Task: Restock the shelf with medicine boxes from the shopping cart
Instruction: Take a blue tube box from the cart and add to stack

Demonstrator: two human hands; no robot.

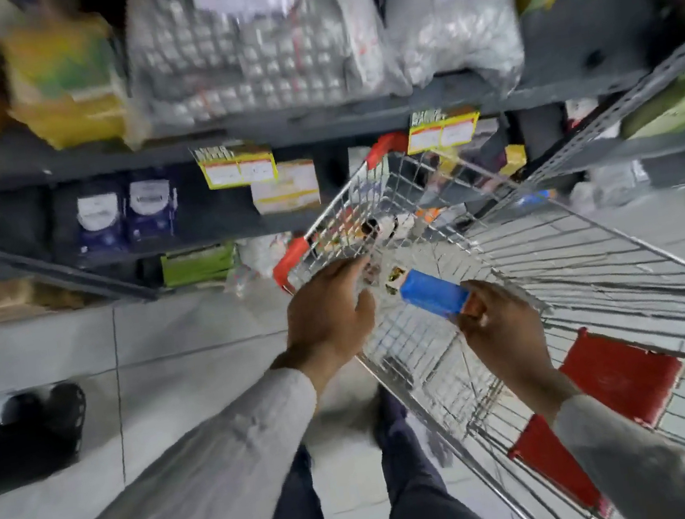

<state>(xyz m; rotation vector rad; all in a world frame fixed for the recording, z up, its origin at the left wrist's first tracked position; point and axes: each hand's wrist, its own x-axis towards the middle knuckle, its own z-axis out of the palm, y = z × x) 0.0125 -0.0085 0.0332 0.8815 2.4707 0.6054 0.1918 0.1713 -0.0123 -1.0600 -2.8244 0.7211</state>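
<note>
My right hand grips one end of a blue medicine box and holds it above the wire shopping cart. My left hand hovers over the cart's left rim, fingers spread, holding nothing. More packs lie blurred at the cart's far end. The dark metal shelf stands just beyond the cart, with a white and yellow box and two dark blue packs on its middle level.
Plastic-wrapped white bundles and yellow boxes fill the upper shelf level. Yellow price tags hang from its edge. A red child-seat flap sits inside the cart. Another person's dark shoes stand on the tiled floor at left.
</note>
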